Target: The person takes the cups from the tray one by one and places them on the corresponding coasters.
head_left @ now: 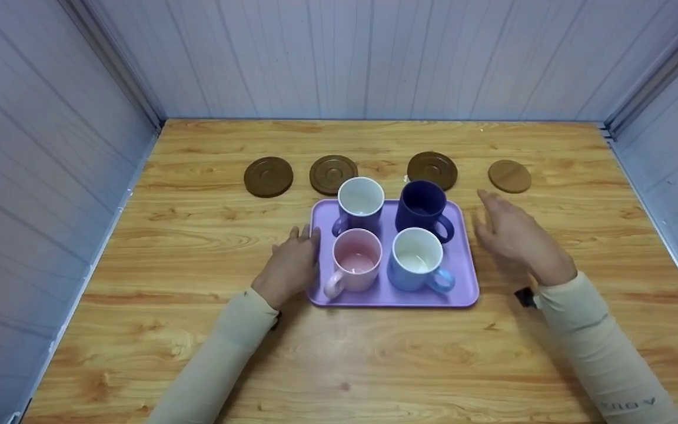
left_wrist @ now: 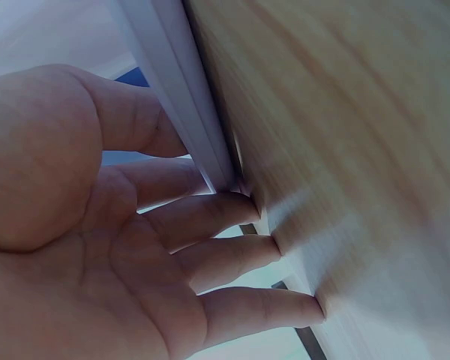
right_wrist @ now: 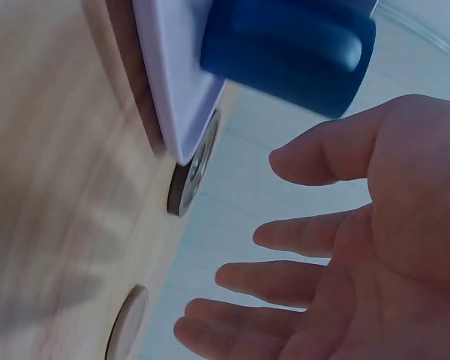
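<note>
A purple tray (head_left: 386, 297) carries a pink mug (head_left: 356, 253), a light blue mug (head_left: 415, 259), a dark blue mug (head_left: 423, 203) and a white-lined mug (head_left: 361, 200) with a purple handle. At the tray's left side is my left hand (head_left: 292, 262). In the left wrist view its thumb (left_wrist: 139, 120) reaches behind the tray rim (left_wrist: 184, 90), and several fairly straight fingertips touch the tabletop. Right of the tray, apart from it, my right hand (head_left: 518, 235) has its fingers extended and holds nothing. The right wrist view shows it near the dark blue mug (right_wrist: 292, 52).
Behind the tray, dark brown round coasters (head_left: 268, 176) stand in a row, with a lighter wooden coaster (head_left: 509, 176) at the right end. The wooden table (head_left: 339, 365) meets panelled walls (head_left: 362, 59) at the back and both sides.
</note>
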{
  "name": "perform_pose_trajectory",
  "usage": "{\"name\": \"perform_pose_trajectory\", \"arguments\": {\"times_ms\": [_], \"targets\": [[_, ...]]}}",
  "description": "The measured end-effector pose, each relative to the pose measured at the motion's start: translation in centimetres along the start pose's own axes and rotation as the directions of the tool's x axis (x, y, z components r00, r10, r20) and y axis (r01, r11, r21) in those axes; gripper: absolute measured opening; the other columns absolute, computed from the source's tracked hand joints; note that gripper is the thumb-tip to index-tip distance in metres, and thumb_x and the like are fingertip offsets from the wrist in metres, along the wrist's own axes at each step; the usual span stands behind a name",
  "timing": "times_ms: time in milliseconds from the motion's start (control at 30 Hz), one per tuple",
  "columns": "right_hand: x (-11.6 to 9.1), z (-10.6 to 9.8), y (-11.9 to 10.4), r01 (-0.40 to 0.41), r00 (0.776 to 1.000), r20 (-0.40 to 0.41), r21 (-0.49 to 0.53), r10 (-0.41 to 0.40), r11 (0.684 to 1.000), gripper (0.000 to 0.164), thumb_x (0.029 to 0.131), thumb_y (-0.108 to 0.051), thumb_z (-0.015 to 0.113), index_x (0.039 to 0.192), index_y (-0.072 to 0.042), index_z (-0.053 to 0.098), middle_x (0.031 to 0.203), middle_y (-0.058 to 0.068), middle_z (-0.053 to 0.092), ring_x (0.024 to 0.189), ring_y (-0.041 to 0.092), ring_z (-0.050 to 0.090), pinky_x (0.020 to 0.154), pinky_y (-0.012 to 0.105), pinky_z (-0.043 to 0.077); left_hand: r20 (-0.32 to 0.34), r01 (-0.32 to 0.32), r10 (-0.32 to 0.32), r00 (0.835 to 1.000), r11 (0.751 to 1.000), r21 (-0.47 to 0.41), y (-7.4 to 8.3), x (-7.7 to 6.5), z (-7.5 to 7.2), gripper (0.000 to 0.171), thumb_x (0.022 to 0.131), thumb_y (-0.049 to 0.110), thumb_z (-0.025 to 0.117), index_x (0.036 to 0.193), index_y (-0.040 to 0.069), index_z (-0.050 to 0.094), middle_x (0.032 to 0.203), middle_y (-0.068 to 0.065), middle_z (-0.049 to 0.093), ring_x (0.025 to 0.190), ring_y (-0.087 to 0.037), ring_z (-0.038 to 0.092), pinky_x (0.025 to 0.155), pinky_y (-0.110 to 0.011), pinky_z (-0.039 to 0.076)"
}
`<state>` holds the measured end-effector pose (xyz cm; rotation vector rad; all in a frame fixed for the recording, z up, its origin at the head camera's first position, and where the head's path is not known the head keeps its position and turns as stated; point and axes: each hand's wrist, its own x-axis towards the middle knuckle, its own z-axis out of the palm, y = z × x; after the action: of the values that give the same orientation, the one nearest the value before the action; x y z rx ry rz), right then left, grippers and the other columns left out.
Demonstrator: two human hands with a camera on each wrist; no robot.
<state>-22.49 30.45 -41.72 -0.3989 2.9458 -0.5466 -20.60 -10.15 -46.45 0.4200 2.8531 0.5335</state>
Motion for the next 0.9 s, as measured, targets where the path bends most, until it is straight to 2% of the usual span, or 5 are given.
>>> {"name": "perform_pose_trajectory", "arguments": {"times_ms": [200, 333, 567, 900], "targets": [[-1.5, 2.3, -1.0, 0.028, 0.998, 0.049, 0.009, -0.028, 1.000, 0.063, 0.103, -0.016, 0.050, 0.158, 0.007, 0.030, 0.155, 0.036, 0.038, 0.145, 0.051, 0.038, 0.119, 0.062, 0.029, 0.005, 0.014, -0.014, 1.000, 1.000, -0.012, 0.0, 0.0, -0.1, 0.053, 0.108, 0.021, 0.048, 0.155, -0.002, 0.042, 0.161, -0.027, 0.035, 0.149, -0.052, 0.029, 0.103, -0.081, 0.030], [-2.0, 3.4, -1.3, 0.080, 0.996, 0.042, -0.005, -0.080, 0.997, 0.062, 0.101, -0.012, 0.050, 0.155, 0.010, 0.033, 0.151, 0.038, 0.043, 0.140, 0.051, 0.044, 0.116, 0.062, 0.034, 0.007, 0.012, -0.012, 1.000, 1.000, -0.012, 0.0, 0.0, -0.2, 0.052, 0.108, 0.021, 0.048, 0.155, -0.002, 0.043, 0.161, -0.027, 0.035, 0.149, -0.052, 0.029, 0.103, -0.081, 0.030], [-2.3, 4.5, -1.2, 0.081, 0.994, 0.076, -0.042, -0.078, 0.996, 0.061, 0.101, -0.013, 0.049, 0.153, 0.014, 0.034, 0.153, 0.039, 0.039, 0.144, 0.052, 0.039, 0.117, 0.062, 0.032, -0.021, -0.021, 0.022, 1.000, 0.999, 0.027, 0.0, 0.0, 0.0, 0.051, 0.107, 0.017, 0.048, 0.153, -0.005, 0.045, 0.158, -0.030, 0.039, 0.146, -0.054, 0.034, 0.100, -0.082, 0.034], [-2.3, 4.8, -1.4, 0.035, 0.993, 0.116, -0.057, -0.028, 0.998, 0.060, 0.103, -0.013, 0.046, 0.156, 0.011, 0.031, 0.158, 0.036, 0.033, 0.147, 0.052, 0.033, 0.119, 0.063, 0.028, -0.012, -0.006, 0.006, 1.000, 1.000, 0.018, 0.0, 0.1, -0.1, 0.051, 0.107, 0.017, 0.048, 0.153, -0.004, 0.044, 0.158, -0.030, 0.038, 0.147, -0.054, 0.033, 0.101, -0.082, 0.033]]}}
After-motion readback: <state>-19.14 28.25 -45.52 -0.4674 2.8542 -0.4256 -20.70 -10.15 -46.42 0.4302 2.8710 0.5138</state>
